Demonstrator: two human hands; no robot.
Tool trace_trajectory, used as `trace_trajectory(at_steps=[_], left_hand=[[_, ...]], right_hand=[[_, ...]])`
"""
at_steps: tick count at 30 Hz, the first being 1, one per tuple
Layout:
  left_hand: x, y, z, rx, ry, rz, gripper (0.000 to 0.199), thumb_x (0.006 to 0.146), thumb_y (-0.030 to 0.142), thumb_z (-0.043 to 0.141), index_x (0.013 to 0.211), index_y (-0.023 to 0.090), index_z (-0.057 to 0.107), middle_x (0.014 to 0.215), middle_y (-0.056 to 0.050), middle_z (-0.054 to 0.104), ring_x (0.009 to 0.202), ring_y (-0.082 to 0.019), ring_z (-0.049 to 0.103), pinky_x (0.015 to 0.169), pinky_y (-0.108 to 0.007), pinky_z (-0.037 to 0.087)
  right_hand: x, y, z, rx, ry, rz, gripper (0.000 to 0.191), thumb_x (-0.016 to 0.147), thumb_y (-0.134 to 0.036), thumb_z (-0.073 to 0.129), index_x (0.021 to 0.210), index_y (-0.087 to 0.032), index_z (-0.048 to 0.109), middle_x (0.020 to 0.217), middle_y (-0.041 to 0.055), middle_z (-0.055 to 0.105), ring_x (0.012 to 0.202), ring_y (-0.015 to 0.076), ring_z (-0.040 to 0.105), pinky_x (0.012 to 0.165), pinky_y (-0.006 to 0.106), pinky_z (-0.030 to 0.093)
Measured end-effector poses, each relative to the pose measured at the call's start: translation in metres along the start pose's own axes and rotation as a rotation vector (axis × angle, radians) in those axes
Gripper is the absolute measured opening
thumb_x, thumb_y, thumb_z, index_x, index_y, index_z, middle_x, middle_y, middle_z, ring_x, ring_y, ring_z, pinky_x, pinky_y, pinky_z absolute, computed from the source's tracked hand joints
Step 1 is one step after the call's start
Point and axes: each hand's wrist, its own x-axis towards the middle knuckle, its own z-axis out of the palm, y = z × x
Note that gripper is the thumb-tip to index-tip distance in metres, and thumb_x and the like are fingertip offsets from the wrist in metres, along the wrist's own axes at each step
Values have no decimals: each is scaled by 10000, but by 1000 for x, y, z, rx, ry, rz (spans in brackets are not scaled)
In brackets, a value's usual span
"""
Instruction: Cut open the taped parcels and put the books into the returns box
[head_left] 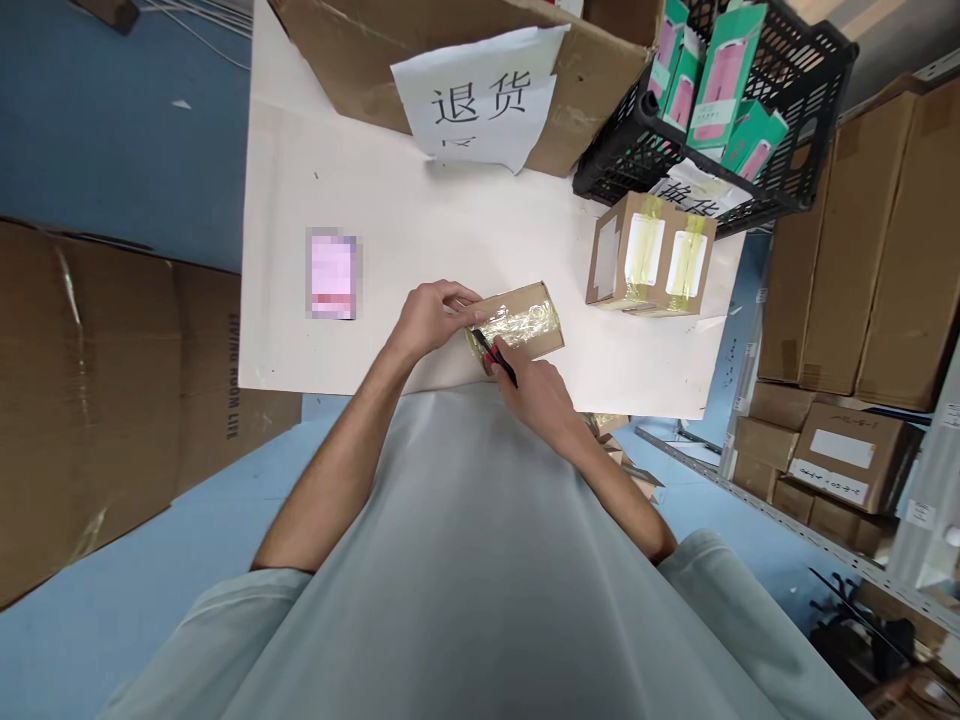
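Observation:
A small cardboard box (pixel 517 312), wrapped in shiny clear-yellow tape, lies slightly tilted on the white table near its front edge. My left hand (pixel 435 318) grips the box's left end, thumb and fingers at its upper left corner. In my right hand (pixel 534 388) is a black and red utility knife (pixel 504 366), closed in my fingers. Its tip points up and left, at the taped left end of the box. Whether the blade cuts into the tape is too small to tell.
Behind stands a large open carton (pixel 337 60) with a paper sign (pixel 487 95). At right are a black crate (pixel 810 130) of green-and-pink boxes and taped cartons (pixel 651 255). A blurred pink item (pixel 334 275) lies left on the white table (pixel 292 150). Shelves (pixel 787 530) stand right.

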Motion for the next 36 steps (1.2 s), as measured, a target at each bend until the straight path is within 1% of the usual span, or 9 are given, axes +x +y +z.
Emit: trace_trajectory(at_steps=[4, 7, 12, 17, 23, 27, 29, 33, 36], left_hand=[[1, -1, 0, -8, 1, -2, 464, 769, 593, 942, 1016, 210, 859, 1065, -89, 823, 938, -260, 747, 932, -405, 607], [1, -1, 1, -8, 4, 4, 470, 764, 604, 938, 1006, 210, 857, 1061, -86, 825, 924, -255, 745, 911, -395, 603], [-2, -3, 7, 15, 46, 12, 471, 755, 629, 929, 980, 221, 854, 1036, -81, 833, 935, -259, 738, 908, -387, 601], [-2, -8, 9, -6, 61, -16, 440, 743, 563, 950, 986, 206, 866, 1026, -92, 834, 936, -262, 740, 905, -403, 605], [-3, -11, 11, -35, 73, -22, 449, 718, 549, 957, 996, 206, 876, 1004, -89, 841, 945, -270, 749, 901, -417, 620], [-3, -10, 12, -40, 59, -32, 466, 723, 555, 947, 1017, 200, 878, 999, -92, 840, 963, -271, 750, 931, -423, 618], [-3, -9, 12, -27, 57, -27, 470, 729, 568, 943, 1019, 203, 878, 999, -92, 841, 965, -273, 749, 926, -423, 617], [-3, -7, 10, -18, 58, -15, 477, 743, 578, 940, 1028, 201, 872, 1038, -101, 846, 986, -277, 755, 938, -425, 615], [-3, -8, 9, -21, 49, -24, 471, 737, 564, 951, 1024, 199, 868, 1040, -104, 844, 997, -279, 754, 953, -430, 614]], right_hand=[[-4, -3, -2, -34, 6, 15, 582, 1160, -350, 402, 1724, -202, 418, 1045, 120, 835, 945, 355, 783, 818, 385, 545], [-3, -5, -6, -47, -9, 2, 545, 1162, -325, 402, 1688, -193, 451, 1063, 122, 830, 949, 347, 775, 800, 372, 530], [12, -13, -10, -90, -37, -14, 368, 1157, -285, 413, 1451, -181, 608, 1138, 143, 815, 994, 327, 749, 779, 354, 513], [8, -15, -10, -126, -87, -40, 282, 1148, -252, 434, 1337, -194, 636, 1160, 145, 805, 1013, 322, 742, 767, 356, 511], [-18, -5, 1, -144, -136, -42, 334, 1133, -250, 443, 1406, -208, 630, 1128, 150, 818, 1005, 351, 762, 804, 398, 527], [-25, 2, 5, -138, -168, -56, 391, 1117, -243, 464, 1478, -205, 611, 1105, 141, 828, 1010, 351, 769, 783, 385, 511], [-29, 5, 0, -116, -151, -61, 377, 1123, -254, 464, 1463, -215, 622, 1073, 127, 829, 975, 341, 769, 757, 371, 491], [-36, 8, -16, 5, -87, -86, 286, 1143, -278, 440, 1312, -253, 669, 941, 62, 810, 814, 280, 745, 693, 331, 444], [-28, 5, -26, 103, -66, -83, 236, 1140, -266, 444, 1208, -246, 669, 883, 30, 779, 729, 232, 717, 681, 306, 440]])
